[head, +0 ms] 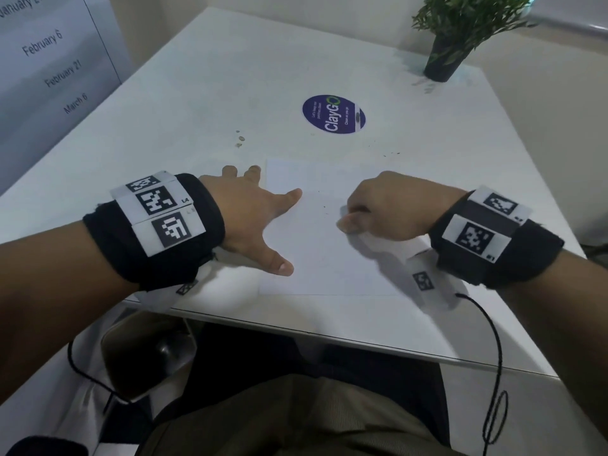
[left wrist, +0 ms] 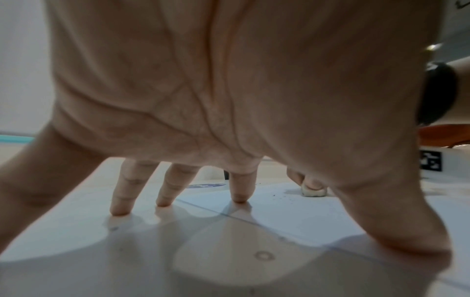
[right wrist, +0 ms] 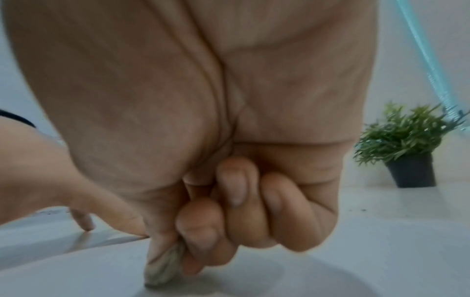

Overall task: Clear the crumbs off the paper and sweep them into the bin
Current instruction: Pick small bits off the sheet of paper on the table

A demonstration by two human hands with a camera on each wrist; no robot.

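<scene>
A white sheet of paper [head: 329,258] lies near the front edge of the white table [head: 230,77]. A few dark crumbs [head: 325,209] speckle its upper middle, and they show as specks [left wrist: 276,195] in the left wrist view. My left hand [head: 260,218] is spread, its straight fingers [left wrist: 119,207] pressing down at the paper's left edge. My right hand [head: 371,215] rests on the paper's right half with curled fingers. It pinches a small whitish lump [right wrist: 162,269] against the sheet; the same lump [left wrist: 314,192] shows past my left palm.
Pale crumbs [head: 241,139] lie on the table beyond the paper, and dark specks [head: 391,154] lie to its far right. A round purple sticker [head: 334,114] sits mid-table, a potted plant [head: 450,44] in the far right corner. A clear-lined container [head: 148,353] stands under the front edge.
</scene>
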